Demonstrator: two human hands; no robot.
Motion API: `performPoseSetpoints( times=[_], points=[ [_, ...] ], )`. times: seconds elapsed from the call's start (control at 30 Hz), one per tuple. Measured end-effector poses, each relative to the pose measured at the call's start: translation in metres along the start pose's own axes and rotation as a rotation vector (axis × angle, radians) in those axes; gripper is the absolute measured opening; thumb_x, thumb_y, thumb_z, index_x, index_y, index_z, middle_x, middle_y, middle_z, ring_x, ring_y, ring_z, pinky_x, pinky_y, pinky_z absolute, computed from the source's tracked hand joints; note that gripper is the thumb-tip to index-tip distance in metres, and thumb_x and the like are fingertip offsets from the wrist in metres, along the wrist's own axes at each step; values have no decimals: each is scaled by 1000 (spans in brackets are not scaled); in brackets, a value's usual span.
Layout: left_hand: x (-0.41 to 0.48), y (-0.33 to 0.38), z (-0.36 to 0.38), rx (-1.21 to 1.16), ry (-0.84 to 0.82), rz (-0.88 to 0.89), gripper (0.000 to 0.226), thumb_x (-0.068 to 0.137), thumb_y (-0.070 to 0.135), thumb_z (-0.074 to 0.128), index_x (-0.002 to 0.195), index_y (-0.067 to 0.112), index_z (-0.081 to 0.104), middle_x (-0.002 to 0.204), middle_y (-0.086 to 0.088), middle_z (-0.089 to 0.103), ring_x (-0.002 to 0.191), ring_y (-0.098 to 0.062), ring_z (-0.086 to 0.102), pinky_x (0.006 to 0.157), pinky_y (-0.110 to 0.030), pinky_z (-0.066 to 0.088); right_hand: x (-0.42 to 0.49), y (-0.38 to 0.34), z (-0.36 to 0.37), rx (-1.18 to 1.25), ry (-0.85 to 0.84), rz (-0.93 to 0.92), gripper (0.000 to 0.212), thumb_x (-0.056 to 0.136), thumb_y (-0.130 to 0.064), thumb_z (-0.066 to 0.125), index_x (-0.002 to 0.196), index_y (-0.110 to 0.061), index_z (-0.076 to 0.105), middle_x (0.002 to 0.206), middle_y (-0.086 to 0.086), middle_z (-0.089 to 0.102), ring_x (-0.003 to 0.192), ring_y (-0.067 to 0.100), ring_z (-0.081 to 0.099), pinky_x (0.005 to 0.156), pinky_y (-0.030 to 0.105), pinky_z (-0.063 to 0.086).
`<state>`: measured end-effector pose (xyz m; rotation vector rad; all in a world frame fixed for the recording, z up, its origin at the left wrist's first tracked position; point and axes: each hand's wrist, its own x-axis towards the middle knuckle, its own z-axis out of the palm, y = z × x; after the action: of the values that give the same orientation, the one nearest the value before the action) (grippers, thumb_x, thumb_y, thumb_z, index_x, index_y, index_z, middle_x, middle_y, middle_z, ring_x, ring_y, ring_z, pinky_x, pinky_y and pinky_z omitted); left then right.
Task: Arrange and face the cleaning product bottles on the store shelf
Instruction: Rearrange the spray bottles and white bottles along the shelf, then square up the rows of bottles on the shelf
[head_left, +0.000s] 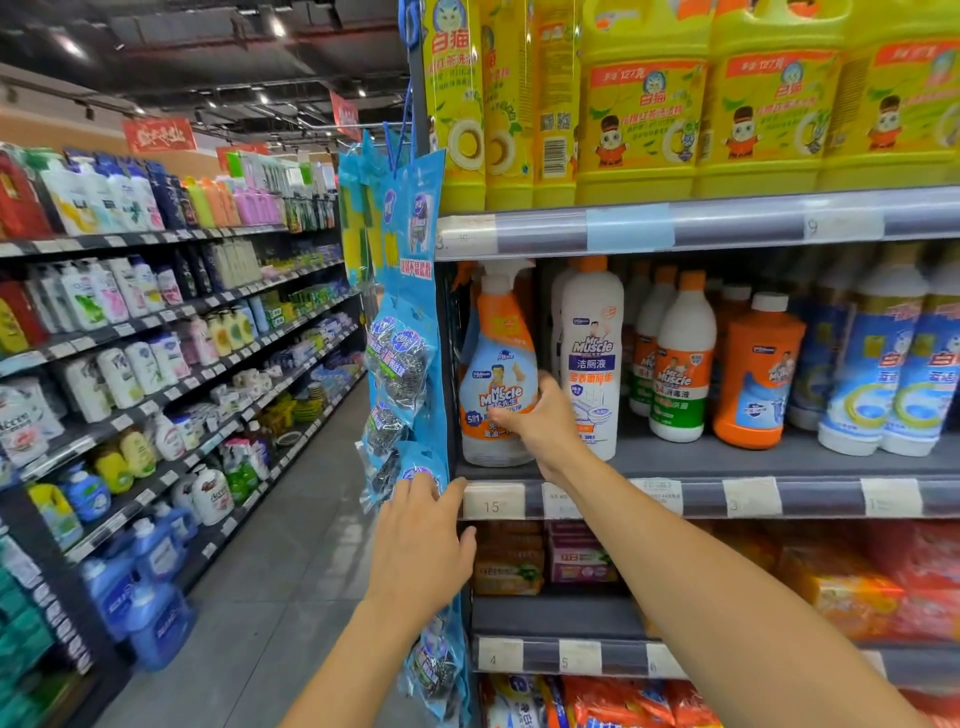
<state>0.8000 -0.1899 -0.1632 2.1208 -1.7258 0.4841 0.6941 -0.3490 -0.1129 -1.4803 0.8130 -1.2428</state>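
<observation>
Right hand (540, 426) fingers grasp the upright spray bottle (498, 364) on the shelf (727, 460); left hand (421, 545) fingers released.

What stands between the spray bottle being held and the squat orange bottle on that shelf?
Head view: a tall white bottle beside the spray bottle, then smaller white bottles with green bands.

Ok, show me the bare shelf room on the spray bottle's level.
Bare shelf deck lies along the front edge, between the tall white bottle and the orange bottle, before the green-banded bottle. The left end is crowded: spray bottle, right hand gripping it.
</observation>
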Motion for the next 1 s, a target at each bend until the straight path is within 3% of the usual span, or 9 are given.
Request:
performPoseSetpoints(
  times=[0.33, 0.43, 0.57, 0.83, 1.0],
  points=[
    [5, -7, 10, 15, 9, 46, 48, 86, 48, 53, 130, 26, 50, 95, 3, 40, 89, -18, 37, 73, -29, 38, 7, 8, 1, -105, -4, 19, 57, 72, -11, 83, 114, -19, 46, 108, 1, 65, 101, 17, 65, 86, 34, 56],
    [6, -9, 11, 1, 19, 54, 49, 86, 47, 55, 129, 26, 52, 93, 4, 37, 86, -17, 35, 72, -29, 37, 1, 12, -2, -269, -22, 24, 62, 70, -15, 84, 117, -16, 45, 111, 0, 61, 102, 14, 60, 81, 25, 49],
    [4, -10, 11, 5, 19, 57, 49, 86, 49, 53, 130, 26, 50, 93, 4, 35, 87, -16, 34, 73, -27, 37, -3, 15, -3, -488, -20, 15, 66, 71, -16, 84, 122, -10, 43, 123, 8, 61, 112, 22, 58, 88, 30, 45],
    [5, -5, 13, -29, 45, 76, 47, 83, 44, 61, 124, 22, 57, 88, 3, 37, 82, -15, 29, 69, -29, 36, -3, 9, -4, -553, -6, 42, 63, 74, -18, 82, 123, -9, 44, 125, 11, 61, 116, 27, 58, 95, 37, 47],
    [6, 6, 14, -54, 28, 89, 47, 81, 41, 66, 123, 20, 61, 86, 1, 41, 81, -19, 38, 69, -32, 41, -15, 8, -17, -571, -19, 64, 60, 77, -18, 79, 125, -9, 44, 126, 11, 61, 116, 26, 57, 95, 36, 46]
  ],
)
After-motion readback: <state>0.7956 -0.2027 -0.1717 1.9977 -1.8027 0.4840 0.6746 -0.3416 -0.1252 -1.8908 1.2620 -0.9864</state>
